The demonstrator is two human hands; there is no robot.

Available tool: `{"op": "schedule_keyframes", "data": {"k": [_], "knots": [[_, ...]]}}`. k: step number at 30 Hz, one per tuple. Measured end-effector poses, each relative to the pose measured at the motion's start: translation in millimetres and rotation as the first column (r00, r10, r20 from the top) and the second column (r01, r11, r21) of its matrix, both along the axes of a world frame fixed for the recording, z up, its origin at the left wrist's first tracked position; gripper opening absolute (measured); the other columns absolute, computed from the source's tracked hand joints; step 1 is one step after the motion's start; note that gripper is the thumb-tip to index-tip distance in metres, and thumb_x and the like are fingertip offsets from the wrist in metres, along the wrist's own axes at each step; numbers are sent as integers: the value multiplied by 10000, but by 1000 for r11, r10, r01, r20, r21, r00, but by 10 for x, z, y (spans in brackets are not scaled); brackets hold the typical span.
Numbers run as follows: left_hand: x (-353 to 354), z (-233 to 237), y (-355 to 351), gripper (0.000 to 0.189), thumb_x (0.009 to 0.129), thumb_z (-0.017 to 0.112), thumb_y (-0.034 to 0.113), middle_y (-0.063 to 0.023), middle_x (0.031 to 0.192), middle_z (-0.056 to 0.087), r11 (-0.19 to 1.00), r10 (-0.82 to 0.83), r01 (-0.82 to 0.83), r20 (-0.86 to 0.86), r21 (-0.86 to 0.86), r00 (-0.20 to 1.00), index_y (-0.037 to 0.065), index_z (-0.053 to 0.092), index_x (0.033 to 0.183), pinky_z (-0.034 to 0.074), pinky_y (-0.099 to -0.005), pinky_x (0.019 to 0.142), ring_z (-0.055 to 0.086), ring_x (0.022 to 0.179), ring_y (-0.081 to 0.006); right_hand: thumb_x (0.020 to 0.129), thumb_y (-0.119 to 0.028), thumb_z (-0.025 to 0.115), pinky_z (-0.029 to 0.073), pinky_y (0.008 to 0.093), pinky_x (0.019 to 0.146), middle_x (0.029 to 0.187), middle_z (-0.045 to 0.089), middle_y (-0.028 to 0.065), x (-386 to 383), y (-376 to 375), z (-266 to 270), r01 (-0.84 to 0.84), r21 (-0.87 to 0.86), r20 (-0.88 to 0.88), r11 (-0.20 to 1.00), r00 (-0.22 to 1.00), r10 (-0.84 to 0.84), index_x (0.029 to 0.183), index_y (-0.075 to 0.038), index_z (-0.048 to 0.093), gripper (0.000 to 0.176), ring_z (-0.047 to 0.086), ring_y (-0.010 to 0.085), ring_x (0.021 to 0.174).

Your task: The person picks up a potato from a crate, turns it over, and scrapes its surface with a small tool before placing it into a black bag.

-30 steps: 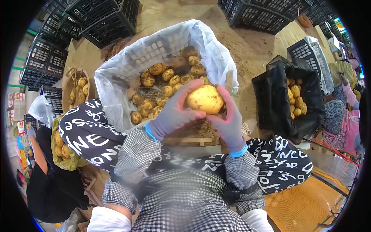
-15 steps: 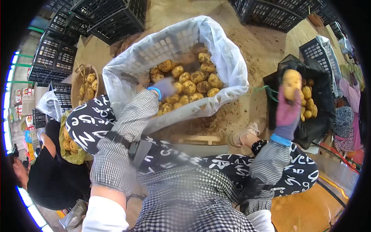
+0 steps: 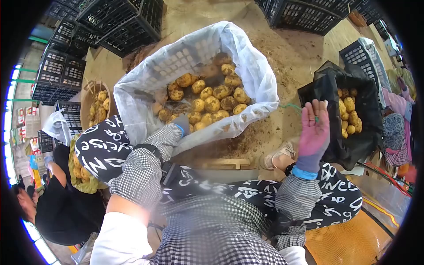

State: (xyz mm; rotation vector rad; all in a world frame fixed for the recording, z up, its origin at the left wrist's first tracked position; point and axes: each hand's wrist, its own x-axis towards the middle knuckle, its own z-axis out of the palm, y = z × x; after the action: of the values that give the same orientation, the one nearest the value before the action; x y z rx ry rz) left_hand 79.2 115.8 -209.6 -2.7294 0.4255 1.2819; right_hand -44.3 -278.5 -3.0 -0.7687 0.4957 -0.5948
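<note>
A crate with a white cloth liner (image 3: pixel 265 66) holds several potatoes (image 3: pixel 212 104), some caked with soil. At the crate's near side, my left hand (image 3: pixel 181 123) in a grey-purple glove reaches over the rim beside the potatoes; its fingers are hidden. My right hand (image 3: pixel 315 132), in a pink and purple glove with bare fingertips, is raised left of the black-lined crate (image 3: pixel 316 90), palm up, fingers apart and holding nothing. Inside that black liner lie several cleaner potatoes (image 3: pixel 351 115).
Black crates (image 3: pixel 304 17) stand at the top right, with more stacked crates (image 3: pixel 128 26) at the top left. A basket of potatoes (image 3: pixel 85 106) is left of the white liner. Another person in black (image 3: pixel 66 207) sits at the far left.
The potato that was in my right hand is gone from it; that hand has opened and moved left and down. My left hand has drawn back toward the near rim.
</note>
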Motion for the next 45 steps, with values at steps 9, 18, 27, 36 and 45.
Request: {"op": "schedule_keyframes", "data": {"k": [9,18,27,36,45], "knots": [[365,1083,-44,723,765,786,420,-138,1175,623,668,468,-489,-195,-561,862,41,500,1311,505,-317,890,610,1081,-201,953,-77,581,515,318,914,1308,557,180,-69,1022,-190,-511,-412,-290,754,858,423,1413,45,415,504,585,217,1139],[-374,2443,-878,505,980,559,388,-45,1164,615,70,93,-694,-688,-716,719,41,485,1338,532,-211,665,620,898,-83,813,-168,790,478,290,947,1330,494,122,-26,1337,-39,-453,-651,-227,609,882,413,1453,5,317,815,542,164,1134],[-877,1973,-1046,472,1004,506,406,-42,1056,600,161,397,-476,-385,-865,833,39,461,1298,444,-197,649,563,837,-82,901,-229,662,476,277,856,1059,600,85,-91,1267,-1,-549,-641,-466,537,834,297,1239,15,510,444,566,127,963],[-950,2023,-1039,654,958,533,524,-96,1217,528,91,410,-701,-615,-707,674,49,387,1383,549,-275,704,558,1020,-159,897,-210,632,504,353,869,1134,641,176,-135,1247,-223,-482,-728,-429,488,875,224,1227,0,563,397,657,273,974],[-1076,1964,-1073,693,933,617,399,-138,1226,501,-51,384,-553,-527,-832,758,-4,271,1377,519,-270,814,586,1009,-186,939,-268,620,449,334,949,1249,537,156,-61,1398,33,-475,-590,-319,653,880,352,1367,49,416,570,560,239,1104]]}}
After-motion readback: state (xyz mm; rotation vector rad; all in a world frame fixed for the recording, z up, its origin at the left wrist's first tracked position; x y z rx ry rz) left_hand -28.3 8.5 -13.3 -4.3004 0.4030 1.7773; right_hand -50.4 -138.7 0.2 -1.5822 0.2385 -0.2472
